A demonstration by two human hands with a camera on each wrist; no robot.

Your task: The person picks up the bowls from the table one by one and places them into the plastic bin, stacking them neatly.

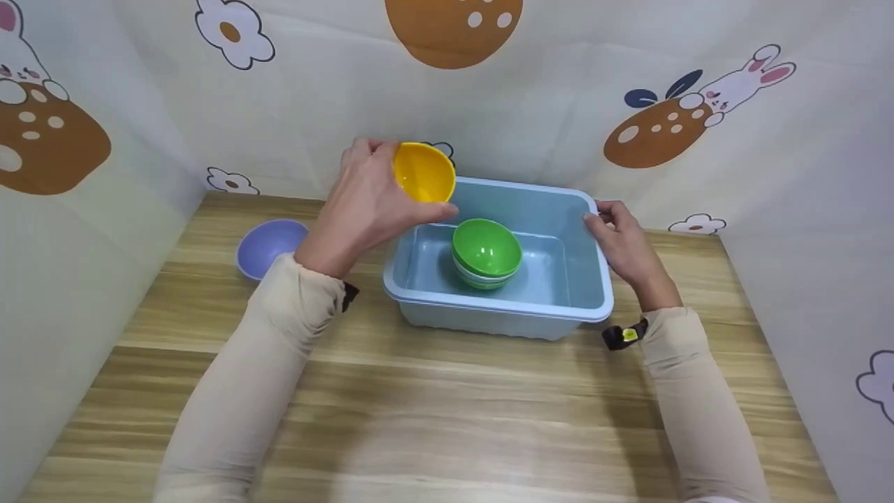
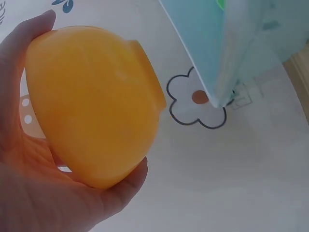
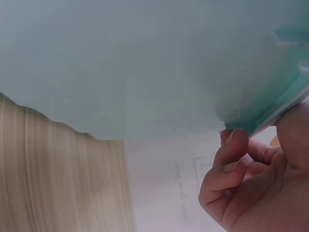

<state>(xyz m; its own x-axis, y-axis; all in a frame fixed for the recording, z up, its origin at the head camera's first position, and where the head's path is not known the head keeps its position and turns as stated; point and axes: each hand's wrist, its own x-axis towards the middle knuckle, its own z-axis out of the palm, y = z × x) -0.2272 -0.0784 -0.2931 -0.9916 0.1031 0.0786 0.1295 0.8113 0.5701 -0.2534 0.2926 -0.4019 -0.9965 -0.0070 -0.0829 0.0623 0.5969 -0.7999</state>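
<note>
On a wood-grain surface point(image 1: 447, 419), grips a light-blue tub point(image 1: 482, 320) by its right rim with the right hand point(image 1: 626, 246) and holds in the left hand point(image 1: 370, 204), higher than green and white bowls point(image 1: 487, 250) stacked inside and a purple bowl point(image 1: 262, 246) leftward, a tilted yellow bowl point(image 1: 424, 172).

A yellow bowl point(image 1: 424, 172) is tilted in midair — near an upright, light-blue rectangular tub point(image 1: 489, 320).
</note>
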